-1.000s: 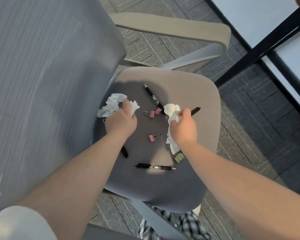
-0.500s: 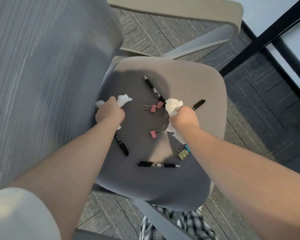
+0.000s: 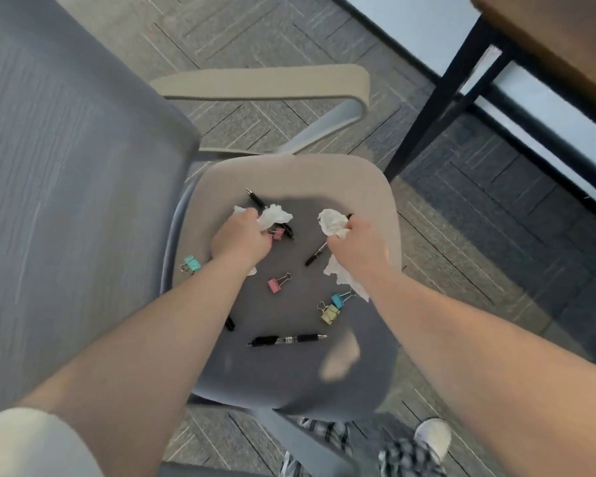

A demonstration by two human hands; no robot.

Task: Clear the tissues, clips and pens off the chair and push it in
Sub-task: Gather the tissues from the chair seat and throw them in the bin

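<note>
Over the grey chair seat [image 3: 351, 187], my left hand [image 3: 240, 241] is shut on a crumpled white tissue [image 3: 274, 215]. My right hand [image 3: 356, 247] is shut on a second white tissue [image 3: 331, 222] whose tail hangs below the wrist. On the seat lie a black pen [image 3: 286, 339] near the front, a pen [image 3: 315, 254] by my right hand, and a pen [image 3: 255, 199] behind my left hand. Binder clips lie about: pink [image 3: 277, 283], teal [image 3: 190, 264] at the left edge, blue [image 3: 339, 299] and yellow [image 3: 329, 313] together.
The chair's mesh backrest [image 3: 66, 184] fills the left side and a beige armrest [image 3: 265, 82] spans the far side. A black desk leg [image 3: 437, 101] and wooden desk top [image 3: 558, 39] stand at the right. My shoe [image 3: 432, 438] is on the carpet below.
Both hands have lifted with the tissues bunched in them. The left hand moved right, uncovering the teal clip at the seat's left edge. The view has pulled back and tilted.
</note>
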